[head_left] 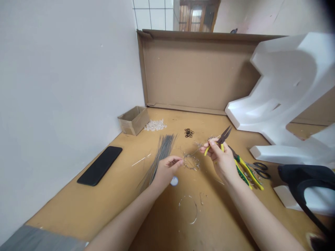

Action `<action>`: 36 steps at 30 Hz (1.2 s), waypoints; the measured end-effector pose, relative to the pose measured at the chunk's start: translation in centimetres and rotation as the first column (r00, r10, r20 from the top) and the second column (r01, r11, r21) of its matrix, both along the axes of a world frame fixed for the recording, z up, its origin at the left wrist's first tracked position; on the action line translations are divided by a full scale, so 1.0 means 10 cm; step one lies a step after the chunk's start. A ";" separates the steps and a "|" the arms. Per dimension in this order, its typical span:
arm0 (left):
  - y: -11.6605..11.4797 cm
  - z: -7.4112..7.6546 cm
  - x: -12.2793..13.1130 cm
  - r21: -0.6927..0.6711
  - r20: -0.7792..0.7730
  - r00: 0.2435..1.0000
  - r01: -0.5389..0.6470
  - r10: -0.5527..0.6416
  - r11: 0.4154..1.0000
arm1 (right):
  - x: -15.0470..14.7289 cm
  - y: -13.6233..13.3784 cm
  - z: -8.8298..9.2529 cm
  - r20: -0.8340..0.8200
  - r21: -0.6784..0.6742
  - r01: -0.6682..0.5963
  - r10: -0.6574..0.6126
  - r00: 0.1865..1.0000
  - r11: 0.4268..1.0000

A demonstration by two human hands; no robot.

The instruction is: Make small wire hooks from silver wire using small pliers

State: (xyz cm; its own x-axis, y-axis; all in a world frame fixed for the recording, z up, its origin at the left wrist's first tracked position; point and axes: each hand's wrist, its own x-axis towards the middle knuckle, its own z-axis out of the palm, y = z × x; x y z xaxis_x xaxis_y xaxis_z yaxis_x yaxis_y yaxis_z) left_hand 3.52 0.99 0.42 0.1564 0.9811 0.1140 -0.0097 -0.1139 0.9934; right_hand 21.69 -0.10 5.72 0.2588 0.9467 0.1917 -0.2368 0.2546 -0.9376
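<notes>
My left hand (166,169) is closed in a pinch on a thin, twisted wire piece (192,163) with looped, bead-like bits along it. The piece stretches across to my right hand (223,161), whose fingertips also seem to touch it. Yellow-handled needle-nose pliers (224,136) rest in my right hand, jaws pointing up and away. Under and beside my left hand lies a bundle of straight grey wires (165,146). A small round white-and-blue disc (174,181) sits just below that hand. Nearer me, a curved wire ring (196,211) lies on the table.
Clear beads (155,125) lie beside a small cardboard box (134,120), with black rings (188,132) further right. A phone (100,165) is at left. Green-and-yellow pliers (247,170) and scissors (260,170) lie at right, near white foam (285,87). A cardboard panel (193,73) stands behind.
</notes>
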 end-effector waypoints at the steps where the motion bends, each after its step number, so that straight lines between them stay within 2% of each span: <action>1: -0.02 0.01 0.01 0.027 -0.028 1.000 0.009 -0.008 1.000 | -0.01 -0.01 0.00 0.002 0.008 0.006 -0.006 1.000 1.000; 3: -0.08 0.05 0.03 0.041 -0.043 0.997 0.073 -0.072 0.996 | -0.05 -0.03 0.00 0.016 0.029 0.028 -0.028 0.999 0.999; 5: -0.14 0.08 0.04 -0.033 0.011 0.972 0.236 -0.236 0.971 | -0.08 -0.06 0.01 0.079 0.058 0.055 -0.060 0.995 0.997; 7: -0.19 0.11 0.06 -0.154 0.118 0.898 0.438 -0.424 0.886 | -0.11 -0.09 0.01 0.212 0.103 0.087 -0.107 0.971 0.991; 9: -0.22 0.12 0.06 -0.241 0.234 0.826 0.560 -0.512 0.793 | -0.14 -0.13 0.00 0.416 0.157 0.104 -0.162 0.895 0.982; 11: -0.22 0.13 0.05 -0.292 0.347 0.796 0.594 -0.495 0.750 | -0.16 -0.15 -0.02 0.611 0.216 0.072 -0.192 0.768 0.974; 13: -0.21 0.14 0.04 -0.318 0.449 0.779 0.598 -0.438 0.736 | -0.17 -0.17 -0.06 0.724 0.282 -0.009 -0.207 0.658 0.959; 18: -0.19 0.16 0.03 -0.335 0.637 0.704 0.620 -0.315 0.709 | -0.18 -0.18 -0.20 0.808 0.419 -0.286 -0.210 0.551 0.862; 21: -0.19 0.15 0.04 -0.367 0.720 0.657 0.633 -0.223 0.682 | -0.15 -0.17 -0.26 0.845 0.443 -0.391 -0.230 0.483 0.807; 24: -0.19 0.12 0.05 -0.338 0.774 0.600 0.660 -0.200 0.671 | -0.11 -0.16 -0.30 0.859 0.452 -0.437 -0.248 0.447 0.777; 26: -0.19 0.11 0.07 -0.313 0.803 0.561 0.685 -0.202 0.658 | -0.10 -0.17 -0.32 0.845 0.492 -0.456 -0.280 0.456 0.742; 28: -0.20 0.08 0.08 -0.306 0.834 0.526 0.691 -0.166 0.655 | -0.10 -0.17 -0.33 0.830 0.529 -0.469 -0.317 0.458 0.707; 30: -0.19 0.06 0.10 -0.314 0.853 0.507 0.686 -0.122 0.656 | -0.11 -0.18 -0.33 0.834 0.539 -0.491 -0.350 0.427 0.685; 33: -0.18 0.03 0.10 -0.330 0.854 0.510 0.683 -0.103 0.652 | -0.12 -0.19 -0.34 0.841 0.540 -0.522 -0.395 0.370 0.661; 36: -0.16 0.02 0.09 -0.309 0.817 0.553 0.658 -0.162 0.687 | -0.12 -0.16 -0.37 0.832 0.554 -0.507 -0.405 0.380 0.661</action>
